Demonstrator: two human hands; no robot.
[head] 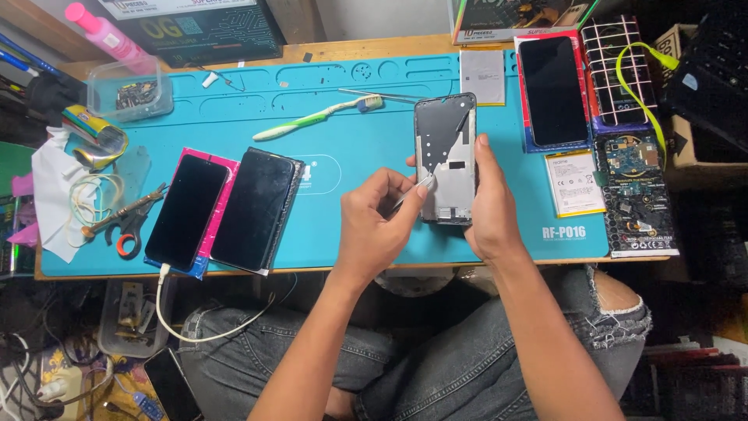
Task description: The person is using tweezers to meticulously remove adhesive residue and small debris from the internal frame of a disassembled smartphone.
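Flanking phone frame [445, 160]: toothbrush [318, 118], battery [574, 183].

Work mat [351, 117]: teal, with white lettering at one corner. Phone frame [446, 160]: black rim, grey-silver inner plate. Toothbrush [315, 118]: green and white. Two phones [187, 210] [255, 206] had black screens, the first on a pink backing. Bottle [105, 33]: pink. Battery [574, 183]: white with yellow edge. Jeans [436, 366]: dark grey, ripped at one knee. Tabletop [374, 48]: light wood.
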